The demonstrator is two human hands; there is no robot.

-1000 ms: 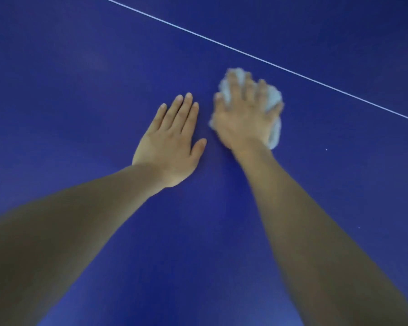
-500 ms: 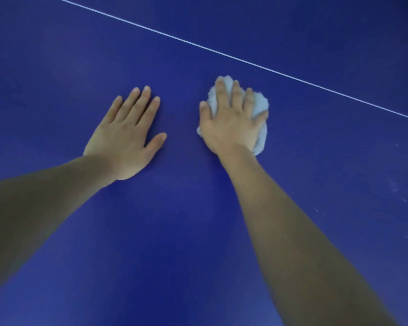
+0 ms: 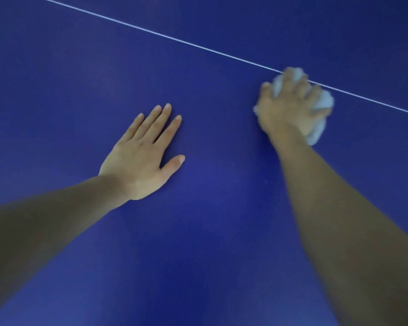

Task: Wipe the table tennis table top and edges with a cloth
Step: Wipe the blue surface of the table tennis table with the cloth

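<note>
Games or sports room, likely, blue table tennis table top filling the view, thin white line across it, surroundings unseen

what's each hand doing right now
Left hand: open, flat on the table top, holding nothing.
Right hand: fingers curled over the white cloth, pressing it on the table at the white line.

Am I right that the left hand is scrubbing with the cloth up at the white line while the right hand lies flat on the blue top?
Hands swapped. The head view shows the right hand pressing the cloth at the white line; the left hand lies flat on the blue top.
</note>
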